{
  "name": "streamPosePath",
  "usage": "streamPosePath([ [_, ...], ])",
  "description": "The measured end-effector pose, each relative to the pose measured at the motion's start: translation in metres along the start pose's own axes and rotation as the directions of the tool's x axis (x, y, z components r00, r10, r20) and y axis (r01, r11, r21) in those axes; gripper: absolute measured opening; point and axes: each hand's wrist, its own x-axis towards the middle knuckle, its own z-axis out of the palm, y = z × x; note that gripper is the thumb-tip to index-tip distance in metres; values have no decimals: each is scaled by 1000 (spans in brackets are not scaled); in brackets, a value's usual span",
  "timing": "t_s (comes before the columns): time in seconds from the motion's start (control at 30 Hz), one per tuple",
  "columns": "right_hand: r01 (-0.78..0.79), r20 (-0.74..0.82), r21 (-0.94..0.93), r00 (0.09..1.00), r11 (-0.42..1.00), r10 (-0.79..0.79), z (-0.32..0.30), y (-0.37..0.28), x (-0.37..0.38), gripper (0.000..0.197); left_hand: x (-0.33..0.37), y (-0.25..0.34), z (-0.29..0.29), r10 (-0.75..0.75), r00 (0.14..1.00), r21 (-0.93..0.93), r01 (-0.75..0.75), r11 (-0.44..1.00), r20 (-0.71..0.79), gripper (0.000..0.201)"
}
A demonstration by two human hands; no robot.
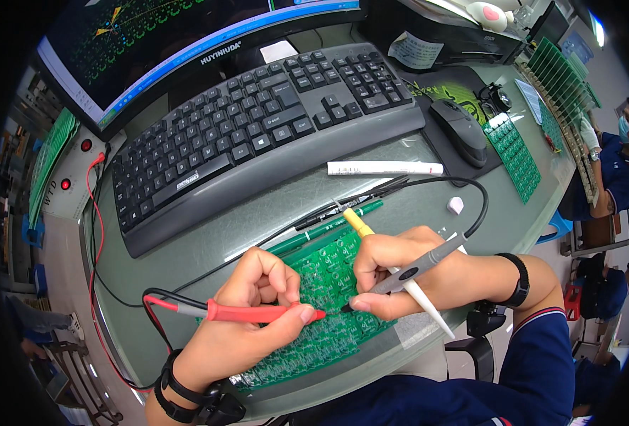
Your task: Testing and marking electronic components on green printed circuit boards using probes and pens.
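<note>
My left hand [233, 334] is closed around a red test probe [247, 312], its tip pointing right over the green circuit board panel [321, 348]. My right hand [463, 273] grips a grey test probe [428, 263] like a pen, its black tip down at the board beside the red one. A slim white pen-like stick [428, 309] with a yellow end [357, 222] also runs through the right hand's fingers. Whether either metal tip touches the board is too small to tell. Beyond the board lie a green pen [314, 234] and a black pen-like tool [314, 216].
A black keyboard [257, 135] spans the desk below a monitor [151, 42]. To the right are a white marker [385, 168], a mouse [460, 131] and another green board [513, 156]. Probe cables loop across the desk; the red lead [96, 213] plugs into a box [62, 184].
</note>
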Motion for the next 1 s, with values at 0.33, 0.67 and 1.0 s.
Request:
streamPosePath([
  [0.33,37,-19,-28,999,999,-38,1,0,0,22,0,-1,-4,-1,999,35,0,999,38,31],
  [0.67,6,-23,-13,1000,1000,-6,2,1,-1,21,-5,5,-13,-17,1000,-153,16,988,-5,33],
  [1.0,32,-30,-37,999,999,-33,2,1,-1,21,-5,3,-10,-42,996,-166,55,985,77,28],
])
